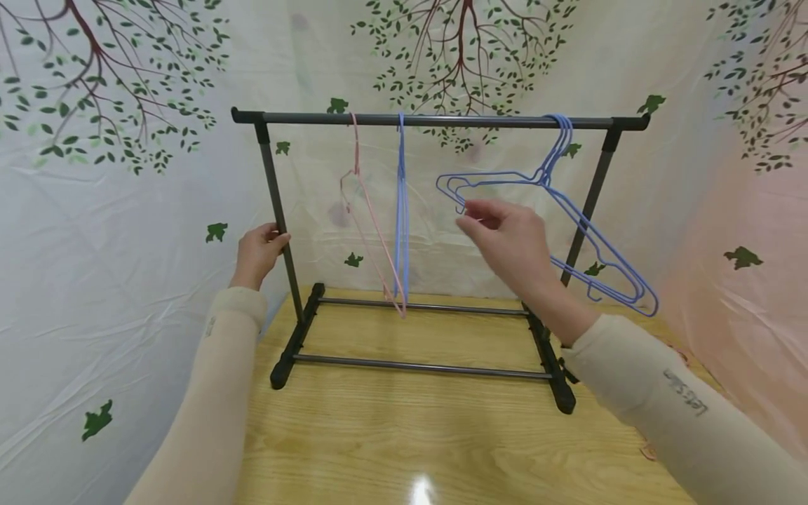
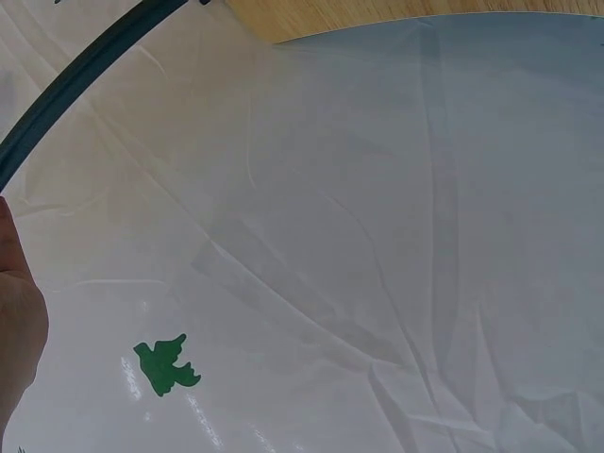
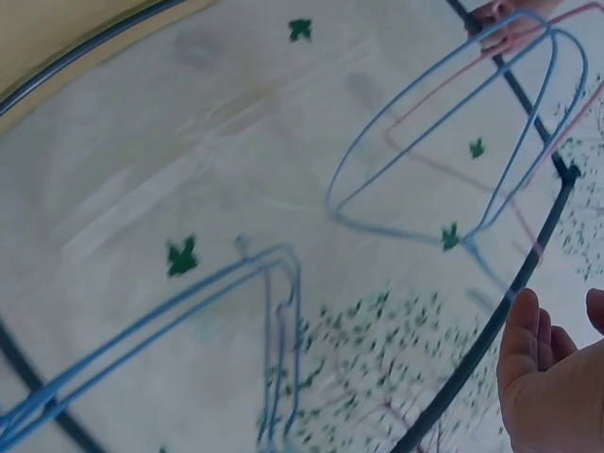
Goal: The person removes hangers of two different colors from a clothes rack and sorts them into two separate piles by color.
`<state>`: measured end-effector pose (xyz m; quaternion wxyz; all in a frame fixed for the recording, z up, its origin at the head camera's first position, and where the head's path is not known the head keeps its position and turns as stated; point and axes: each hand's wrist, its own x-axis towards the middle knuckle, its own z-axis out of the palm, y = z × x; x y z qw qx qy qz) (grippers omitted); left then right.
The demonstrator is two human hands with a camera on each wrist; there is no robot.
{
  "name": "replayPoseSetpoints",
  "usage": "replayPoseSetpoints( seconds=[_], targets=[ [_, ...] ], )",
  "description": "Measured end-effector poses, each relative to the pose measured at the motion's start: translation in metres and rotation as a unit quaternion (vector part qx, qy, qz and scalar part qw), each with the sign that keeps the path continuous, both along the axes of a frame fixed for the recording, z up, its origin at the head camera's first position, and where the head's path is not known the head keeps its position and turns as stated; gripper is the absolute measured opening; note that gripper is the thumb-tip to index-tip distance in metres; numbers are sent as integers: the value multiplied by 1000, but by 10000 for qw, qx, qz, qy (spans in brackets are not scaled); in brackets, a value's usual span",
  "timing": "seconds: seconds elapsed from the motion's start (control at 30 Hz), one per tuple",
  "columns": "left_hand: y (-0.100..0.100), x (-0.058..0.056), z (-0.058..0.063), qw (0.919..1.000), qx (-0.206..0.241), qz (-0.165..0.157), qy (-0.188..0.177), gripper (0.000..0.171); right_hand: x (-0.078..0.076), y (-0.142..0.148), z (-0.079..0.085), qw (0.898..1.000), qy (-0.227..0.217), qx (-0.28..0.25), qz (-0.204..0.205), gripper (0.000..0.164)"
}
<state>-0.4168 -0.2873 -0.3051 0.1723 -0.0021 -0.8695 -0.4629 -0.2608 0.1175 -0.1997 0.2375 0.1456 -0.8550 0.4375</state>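
My left hand (image 1: 257, 252) grips the left post (image 1: 271, 182) of a black clothes rack, thumb in front and fingers behind. At the left wrist view's edge, part of this hand (image 2: 21, 330) shows just below the dark post (image 2: 75, 85). My right hand (image 1: 514, 242) is raised before the blue hangers (image 1: 544, 177) on the rail's right side, its thumb and fingertips overlapping their left end. In the right wrist view this hand (image 3: 557, 396) has nothing between thumb and fingers. A pink hanger (image 1: 356, 154) and blue hangers seen edge-on (image 1: 402, 161) hang further left.
The rack's top rail (image 1: 480, 121) runs across the view, and its lower bars (image 1: 423, 366) sit low over the wooden table (image 1: 404, 435). A cloth backdrop (image 1: 151, 294) with printed branches and green birds surrounds the table. Small reddish pieces (image 1: 648, 452) lie by my right forearm.
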Motion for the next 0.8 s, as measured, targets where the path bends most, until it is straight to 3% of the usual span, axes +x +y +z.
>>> replayPoseSetpoints(
  seconds=[0.2, 0.43, 0.8],
  targets=[
    [0, 0, 1, 10000, 35, 27, -6, 43, -10, -56, -6, 9989, -32, -121, 447, 34],
    [-1, 1, 1, 10000, -36, 36, 1, 42, -21, -103, -6, 9982, -82, -280, 532, 33],
    [-1, 0, -1, 10000, 41, 29, -67, 48, -34, -116, -19, 9989, -192, 430, 16, 39]
  ],
)
